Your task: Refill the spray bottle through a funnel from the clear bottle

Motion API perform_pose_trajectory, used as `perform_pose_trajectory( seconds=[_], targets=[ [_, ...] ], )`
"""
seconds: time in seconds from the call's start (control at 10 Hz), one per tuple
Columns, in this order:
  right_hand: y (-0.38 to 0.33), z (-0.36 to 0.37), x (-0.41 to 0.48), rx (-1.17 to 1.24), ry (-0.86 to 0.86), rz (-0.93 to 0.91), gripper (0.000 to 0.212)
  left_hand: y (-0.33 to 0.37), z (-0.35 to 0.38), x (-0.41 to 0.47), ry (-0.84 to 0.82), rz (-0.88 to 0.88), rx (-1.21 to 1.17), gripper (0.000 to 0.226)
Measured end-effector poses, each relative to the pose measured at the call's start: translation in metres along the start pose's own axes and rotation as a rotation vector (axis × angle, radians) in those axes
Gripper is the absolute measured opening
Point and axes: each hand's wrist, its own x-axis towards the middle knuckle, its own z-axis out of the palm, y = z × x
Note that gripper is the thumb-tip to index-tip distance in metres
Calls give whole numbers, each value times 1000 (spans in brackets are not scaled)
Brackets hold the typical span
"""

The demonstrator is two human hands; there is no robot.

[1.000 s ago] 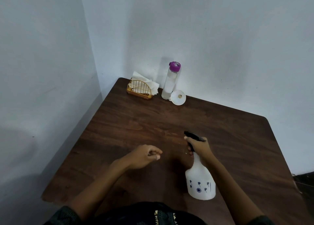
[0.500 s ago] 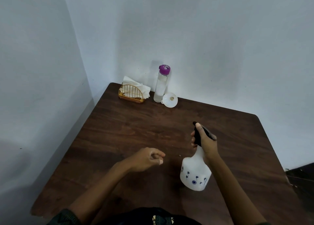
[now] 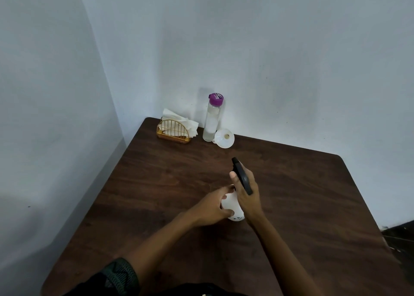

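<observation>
1. two hands grip the spray bottle [image 3: 231,204] on the bench [image 3: 156,195]: the left hand [image 3: 212,206] curls round its white body, the right hand [image 3: 247,195] wraps its black spray head [image 3: 240,174].
2. the step in hand looks like unscrewing that head.
3. next, fetch the funnel [image 3: 224,138], lying beside the capped clear bottle [image 3: 211,121] at the far edge.

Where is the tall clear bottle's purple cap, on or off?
On: the purple cap sits atop the tall clear bottle, which stands upright.
</observation>
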Motion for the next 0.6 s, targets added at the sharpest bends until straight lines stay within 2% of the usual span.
perform_pose_trajectory(
  seconds=[0.1, 0.2, 0.4, 0.5, 0.6],
  targets=[
    [5, 4, -4, 9, 26, -19, 46, -3, 4, 3, -5, -2, 4, 69],
    [7, 1, -5, 32, 56, 48, 54, -5, 6, 5, -31, -17, -21, 69],
    [16, -13, -10, -100, 17, 133, 65, -6, 7, 7, -62, 4, -69, 61],
    [23, -31, -7, -192, -120, 165, 79, -11, 4, 9, -117, -31, -33, 62],
    [7, -70, -7, -277, -242, 277, 88, -6, -19, 5, -106, -39, -9, 60]
  ],
)
